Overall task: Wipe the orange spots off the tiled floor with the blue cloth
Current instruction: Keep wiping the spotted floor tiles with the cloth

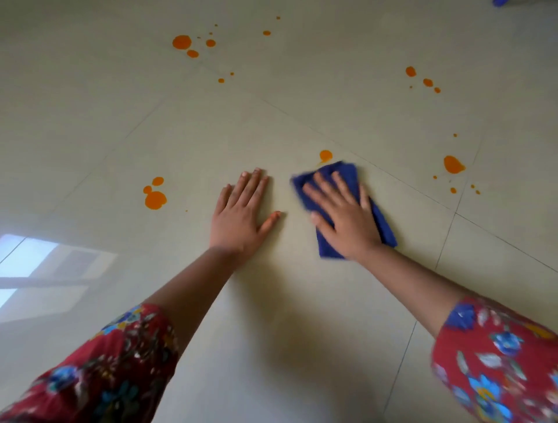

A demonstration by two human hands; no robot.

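Window reflection (27,259): pale glare on the tiled floor (271,332), far left.

Left sleeve (105,368): red floral fabric, lower left corner.

Orange spots, left cluster (155,200): one large blot with two smaller ones joined above it, well left of the left hand.

Left hand (241,217): laid flat on a bare tile, palm down, fingers straight and close together, thumb spread toward the cloth. It holds nothing.

Blue cloth (350,173): folded, lying on the floor just right of the left hand, partly blurred.

Right hand (344,214): pressed flat on top of the cloth, fingers straight and slightly fanned, covering its middle.

Nearest spot (325,155): a round drop just beyond the cloth's far edge, a thin smear reaching toward it.

Right cluster (453,165): a large blot with small flecks below.

Far clusters (182,42) and (410,71): scattered drops well beyond both hands.

Right sleeve (498,362): the same red floral fabric, lower right.

Blue object (499,2): top right edge, too cropped to identify.
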